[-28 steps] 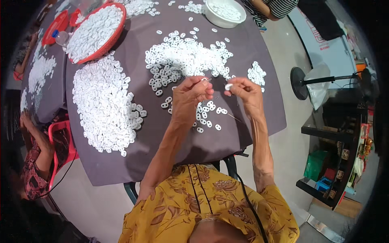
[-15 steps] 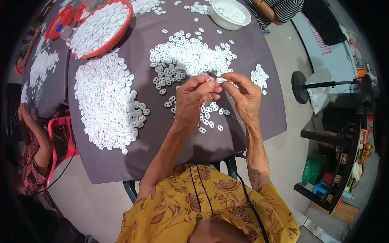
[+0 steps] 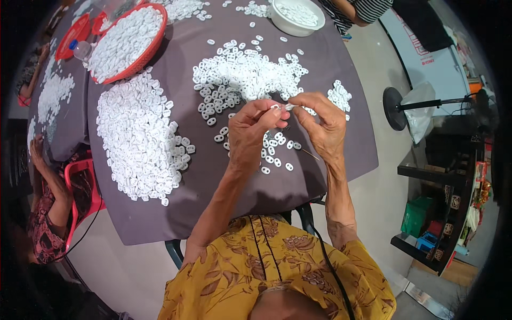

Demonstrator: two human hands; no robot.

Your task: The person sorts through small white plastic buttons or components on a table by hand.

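My left hand (image 3: pixel 249 130) is closed in a pinch, with a small white two-holed oval piece (image 3: pixel 276 106) at its fingertips. Close beside it, the thumb and forefinger of my right hand (image 3: pixel 326 127) pinch another small white piece (image 3: pixel 289 107). The fingertips of both hands nearly meet, and they partly hide what is between them. Just beyond the hands spreads a heap of the same white oval pieces (image 3: pixel 248 69). Several loose pieces (image 3: pixel 271 151) lie beneath my hands, near a thin stick-like thing (image 3: pixel 310 154).
A larger pile of white pieces (image 3: pixel 136 136) covers the left of the grey table (image 3: pixel 202 200). Beyond it stand a full red basket (image 3: pixel 154 50) and a white bowl (image 3: pixel 298 30). A small pile (image 3: pixel 339 96) lies at right. Other people sit left and far right.
My right fingers have shifted slightly around the white piece, which now shows at a different tilt. The view has moved a little. At the left, another person's hand has moved.
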